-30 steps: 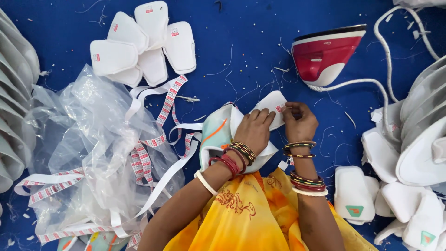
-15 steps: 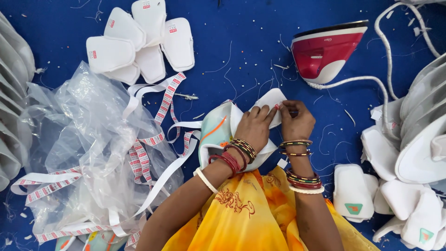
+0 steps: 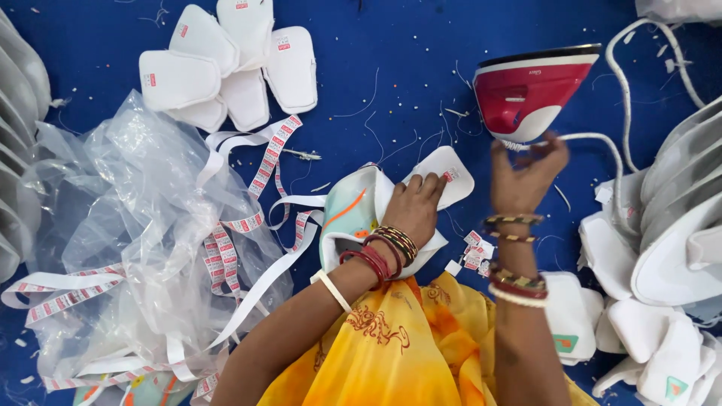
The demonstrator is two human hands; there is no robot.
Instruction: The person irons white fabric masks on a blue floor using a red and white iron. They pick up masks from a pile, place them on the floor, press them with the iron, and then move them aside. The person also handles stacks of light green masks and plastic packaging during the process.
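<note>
A: Where is the left hand (image 3: 415,207)?

B: It lies flat, palm down, on a white padded piece (image 3: 444,174), with the fingers spread over its near end. The piece lies on the blue cloth (image 3: 391,53), partly on top of a mint-and-orange shoe part (image 3: 347,214). The hand presses rather than grips.

A: And the right hand (image 3: 526,171)?

B: It is raised, just below the red and white iron (image 3: 535,90), with its fingers loosely curled and fingertips up against the iron's white cord (image 3: 602,143). Whether it has closed on the cord cannot be told.

A: How does the iron stand?

B: It stands on its heel on the cloth, soleplate edge uppermost, with the cord looping off to the right.

A: What lies around the person?

B: To the left there is a crumpled clear plastic bag (image 3: 135,225) with strips of white and red label tape (image 3: 256,188) trailing across it towards the shoe part. Above that lies a cluster of white pads (image 3: 226,68), and small scissors (image 3: 301,155) rest just beside the tape. A few loose labels (image 3: 475,252) lie between the wrists. More white pieces (image 3: 662,248) are heaped on the right. Bangles ring both wrists, and a yellow garment (image 3: 406,346) fills the bottom edge.
</note>
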